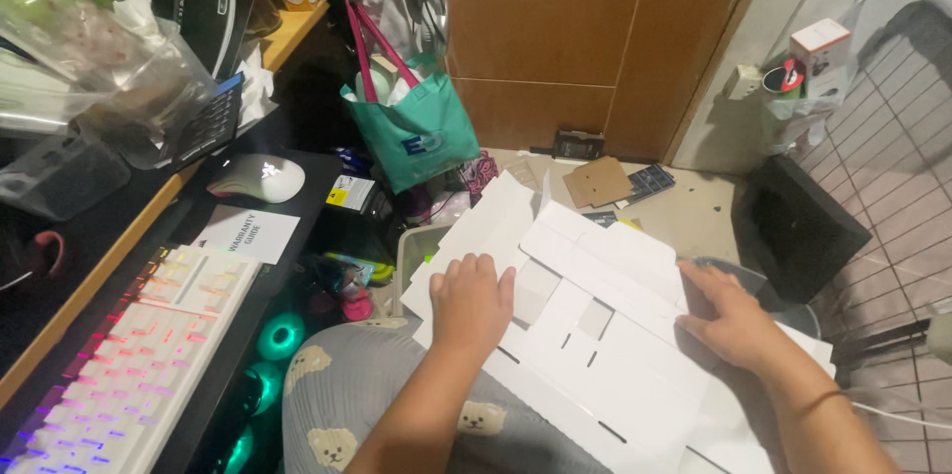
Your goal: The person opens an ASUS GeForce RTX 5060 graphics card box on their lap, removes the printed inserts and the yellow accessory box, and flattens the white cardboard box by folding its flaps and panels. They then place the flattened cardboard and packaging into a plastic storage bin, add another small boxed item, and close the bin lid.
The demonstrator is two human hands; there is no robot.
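**Both palms down on a flat white box blank**

So, from the head view I've got a big flat white cardboard sheet (605,335), die-cut with slots and fold lines, lying across my lap and running from centre frame out to 5 o'clock. My left hand (471,300) sits flat on it at about 7 o'clock from centre, fingers together and pointing up toward 12, gripping nothing, just pressing on the panel. My right hand (729,315) is at roughly 4 o'clock, palm down near the sheet's far edge, fingers stretched toward 10 o'clock; I can't tell if the fingertips curl over a flap or just lie on it.

Around it: a teal tote bag (416,132) with pink handles hangs at 11 o'clock, just beyond the sheet's top corner. A brown cardboard square (597,181) lies on the floor at 12. Off at 9 o'clock there's a white mouse (260,177) on the desk, and a backlit white keyboard (129,365) down at 8. A dark box (798,226) stands at 3 o'clock, well apart from my right hand.
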